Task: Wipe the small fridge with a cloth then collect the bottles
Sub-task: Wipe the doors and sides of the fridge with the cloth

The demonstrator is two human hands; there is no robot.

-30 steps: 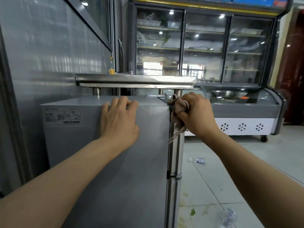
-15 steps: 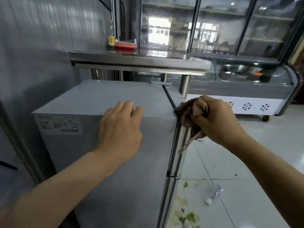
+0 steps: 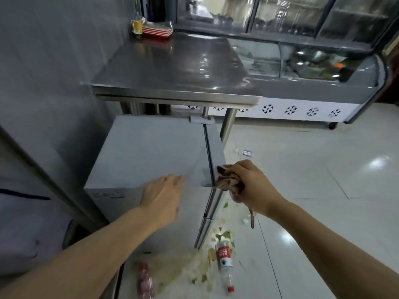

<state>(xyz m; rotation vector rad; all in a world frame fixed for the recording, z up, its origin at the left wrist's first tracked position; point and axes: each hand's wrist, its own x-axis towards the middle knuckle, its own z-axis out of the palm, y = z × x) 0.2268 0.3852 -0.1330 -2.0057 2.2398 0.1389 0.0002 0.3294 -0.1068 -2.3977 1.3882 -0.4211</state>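
The small fridge [image 3: 151, 154] stands against the wall, its flat grey top partly under the front edge of a steel tabletop [image 3: 172, 67]. The left hand [image 3: 160, 197] lies flat and open, fingers spread, palm down over the fridge's near top edge, holding nothing. The right hand [image 3: 248, 184] is closed in a fist around a bunched brownish cloth [image 3: 226, 182], pressed at the fridge's near right corner, where the top meets the door seam; a strip of the cloth dangles below the wrist. On the floor [image 3: 313, 180] by the fridge's front lies a clear bottle [image 3: 224, 262] with a red label and red cap, among pale green scraps. A reddish bottle [image 3: 145, 281], blurred, lies near the fridge's lower edge. A third small bottle [image 3: 247, 152] lies farther off, near the tabletop's leg.
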